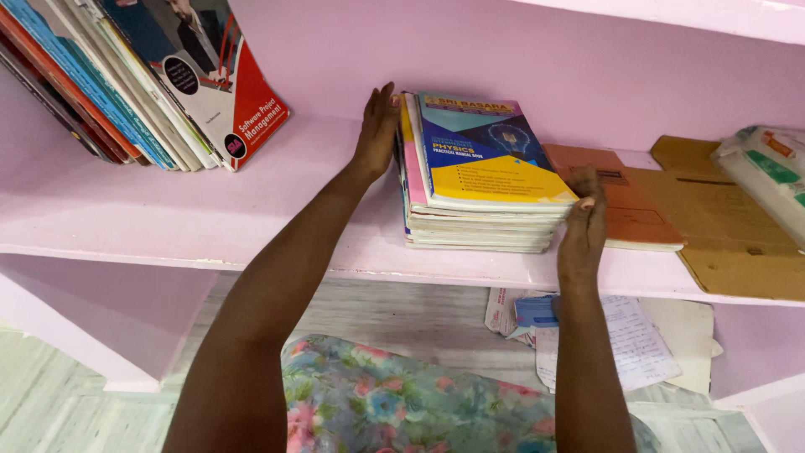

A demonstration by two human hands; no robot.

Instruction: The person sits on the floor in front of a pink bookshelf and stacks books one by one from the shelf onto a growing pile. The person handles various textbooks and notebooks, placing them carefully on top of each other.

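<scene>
As we square the stack of books (482, 172) near the pink shelf (168, 210) front edge, left hand (375, 130) and right hand (583, 222) press flat against its sides, fingers extended.

Stack of books (482, 180): paper, top cover glossy blue and yellow. Right of the stack, thin orange book (625, 205), matt card cover; beyond it flat brown cardboard (729, 226), dull, rough. Left of the stack, leaning books (142, 80), glossy covers. Shelf (168, 201): smooth pink paint, matt. Below the stack, loose paper sheets (637, 344) and floral cloth (402, 403).
</scene>
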